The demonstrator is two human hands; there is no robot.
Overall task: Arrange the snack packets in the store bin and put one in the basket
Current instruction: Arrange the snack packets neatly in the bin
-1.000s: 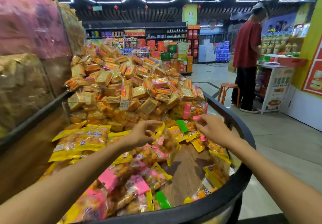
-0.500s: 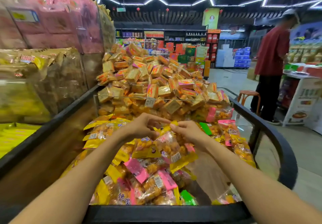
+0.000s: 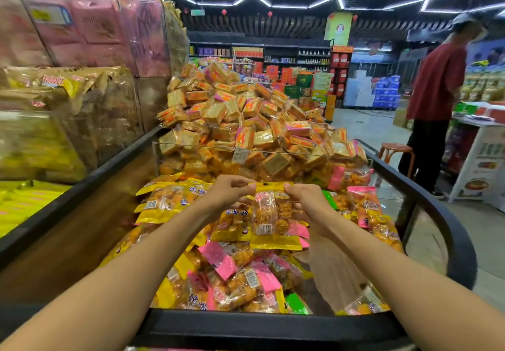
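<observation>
Both hands hold one yellow snack packet upright above the store bin. My left hand pinches its top left corner and my right hand grips its top right corner and side. The packet is clear in the middle, with orange snacks and a barcode showing. Under it lie several loose yellow, pink and green packets in the black-rimmed bin. No basket is in view.
A clear divider closes the bin's far side, with a tall heap of square orange packets behind it. Clear bins of other snacks stand on the left. A person in a red shirt stands at the right by a stool.
My right hand came in from the right side of the bin and joined my left hand on the yellow packet, which is now lifted and held upright. The view shifted left.
</observation>
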